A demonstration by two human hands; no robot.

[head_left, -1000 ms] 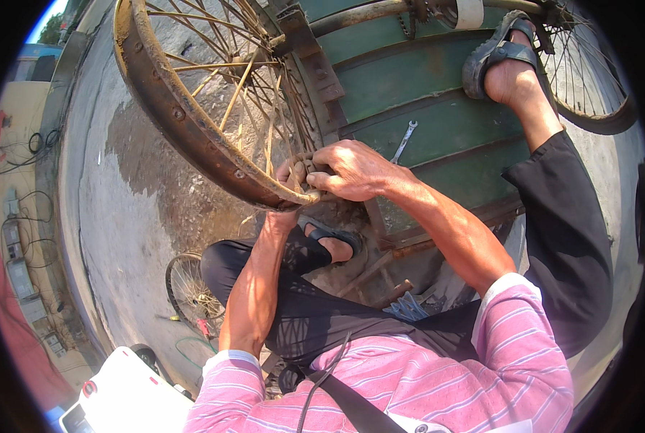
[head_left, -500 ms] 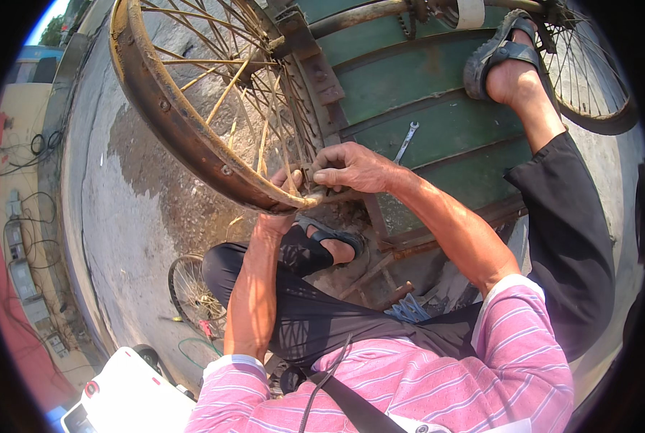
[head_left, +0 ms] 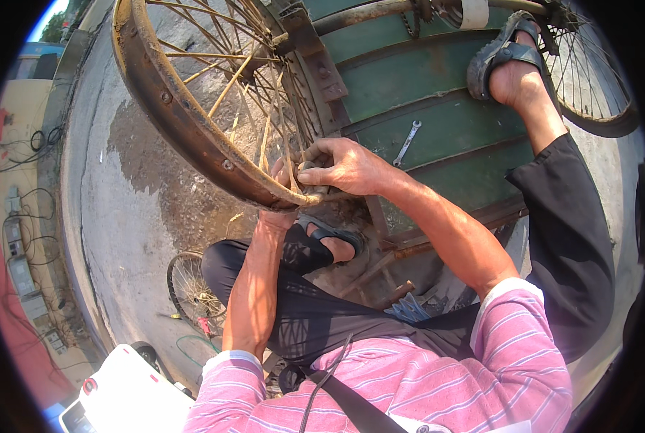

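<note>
A bare, rusty wheel rim (head_left: pixel 185 119) with brown spokes (head_left: pixel 228 90) stands tilted at the upper left, without a tyre. My left hand (head_left: pixel 285 172) reaches behind the rim's lower end, its wrist partly covered by the rim. The fingers are closed among the spokes there. From the right, my right hand (head_left: pixel 340 166) meets it at the same spot, thumb and forefinger pinched together close to a spoke's end. What lies between the fingertips of both hands is too small and covered to name.
A green slatted metal panel (head_left: pixel 423 94) with a rusty frame lies beyond my hands, a wrench (head_left: pixel 407 143) on it. My sandalled foot (head_left: pixel 513 65) rests on the panel near another spoked wheel (head_left: pixel 589 79). A smaller wheel (head_left: pixel 194 292) is on the ground at left.
My right hand has shifted slightly left, closer over the left fingers. The left fingers have moved a little left among the spokes. The rim appears slightly lower in view.
</note>
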